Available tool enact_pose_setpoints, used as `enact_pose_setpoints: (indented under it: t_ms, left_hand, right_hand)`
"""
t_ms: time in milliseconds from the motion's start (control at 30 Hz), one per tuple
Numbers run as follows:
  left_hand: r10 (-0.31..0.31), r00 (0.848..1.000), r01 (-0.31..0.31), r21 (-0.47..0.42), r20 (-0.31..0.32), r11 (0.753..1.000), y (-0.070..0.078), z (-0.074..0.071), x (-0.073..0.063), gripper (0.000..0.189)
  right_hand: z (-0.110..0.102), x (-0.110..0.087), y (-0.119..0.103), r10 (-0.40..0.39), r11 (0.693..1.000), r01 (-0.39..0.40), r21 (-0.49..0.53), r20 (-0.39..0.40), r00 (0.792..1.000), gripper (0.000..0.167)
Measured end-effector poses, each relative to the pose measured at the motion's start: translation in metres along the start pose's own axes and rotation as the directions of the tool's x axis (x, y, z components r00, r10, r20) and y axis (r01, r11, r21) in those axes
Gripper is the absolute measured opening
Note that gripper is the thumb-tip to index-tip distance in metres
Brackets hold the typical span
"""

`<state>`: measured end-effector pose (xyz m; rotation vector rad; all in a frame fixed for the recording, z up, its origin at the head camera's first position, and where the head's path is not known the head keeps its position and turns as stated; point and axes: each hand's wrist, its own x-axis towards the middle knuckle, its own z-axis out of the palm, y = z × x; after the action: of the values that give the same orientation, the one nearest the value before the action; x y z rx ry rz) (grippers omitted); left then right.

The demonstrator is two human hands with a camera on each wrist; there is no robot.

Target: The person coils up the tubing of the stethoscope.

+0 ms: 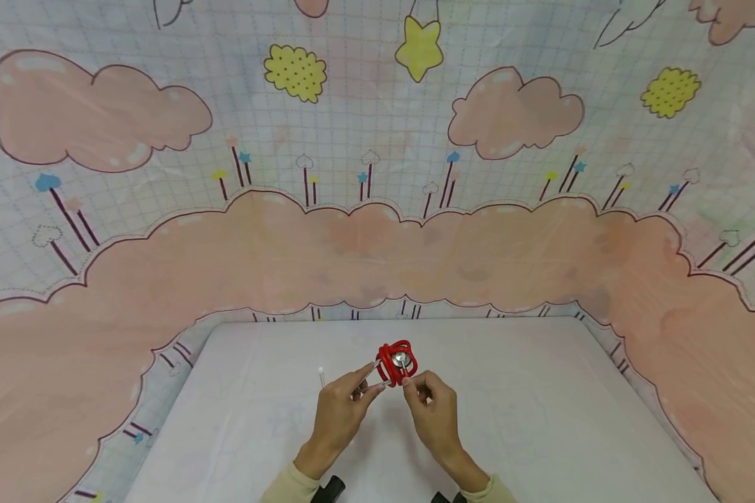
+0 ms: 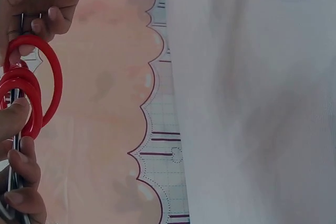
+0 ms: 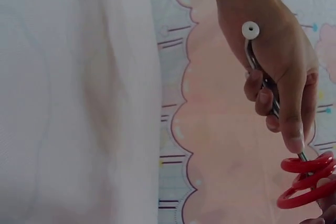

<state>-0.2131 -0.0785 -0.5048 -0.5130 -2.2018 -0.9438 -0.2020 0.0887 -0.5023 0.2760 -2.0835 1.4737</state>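
Note:
A stethoscope with red tubing (image 1: pixel 382 360) wound into a small coil is held up over the white table (image 1: pixel 528 405). Its round metal chest piece (image 1: pixel 401 360) lies against the coil, facing up. My left hand (image 1: pixel 342 407) grips the metal ear tubes, seen running through its fingers in the right wrist view; a white eartip (image 3: pixel 251 30) sticks out behind that hand. From the other side, my right hand (image 1: pixel 433 411) pinches the stethoscope just below the chest piece, thumb and forefinger at the coil's edge. In the left wrist view, loops of red tubing (image 2: pixel 56 77) stand between both hands.
A cloth with pink clouds (image 1: pixel 516 115) and yellow stars hangs behind the table and runs down both sides. Black wrist-camera parts (image 1: pixel 328 489) show by the sleeves at the bottom of the head view.

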Motion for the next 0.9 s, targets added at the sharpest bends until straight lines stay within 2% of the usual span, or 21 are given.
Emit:
enact_pose_setpoints:
  t_ms: [133,300,400,500,633,800,900]
  left_hand:
    - [-0.017,1.000,0.017,-0.009,0.012,1.000,-0.002,0.000,-0.001,0.041]
    - [-0.011,0.999,0.012,-0.006,0.043,1.000,-0.001,-0.002,-0.001,0.040]
    - [-0.007,0.999,0.006,0.015,0.049,1.000,-0.001,-0.003,-0.001,0.040]
    - [-0.006,0.999,0.005,0.028,0.052,1.000,-0.002,-0.003,-0.001,0.040]
    - [0.000,0.998,-0.001,0.027,0.063,1.000,-0.002,-0.003,-0.001,0.040]
    - [0.019,0.997,-0.023,0.052,0.073,0.998,-0.002,-0.004,-0.001,0.040]
    - [0.044,0.996,-0.050,0.081,0.077,0.995,-0.003,-0.004,-0.002,0.042]
  right_hand:
    - [-0.003,0.000,-0.017,-0.001,1.000,0.001,0.021,-0.020,1.000,0.011]
    - [-0.009,0.002,-0.032,-0.083,0.997,0.082,-0.006,-0.064,0.995,0.010]
    - [-0.007,0.003,-0.025,-0.086,0.996,0.083,-0.040,-0.083,0.993,0.009]
    - [-0.003,0.003,-0.013,-0.043,0.998,0.038,-0.051,-0.102,0.994,0.006]
    - [0.000,0.002,0.001,-0.008,1.000,0.006,-0.023,-0.120,0.993,0.005]
    - [-0.001,0.002,0.003,0.006,1.000,-0.004,0.016,-0.117,0.993,0.004]
    - [-0.002,0.002,0.002,0.041,0.999,-0.039,0.020,-0.107,0.993,0.005]
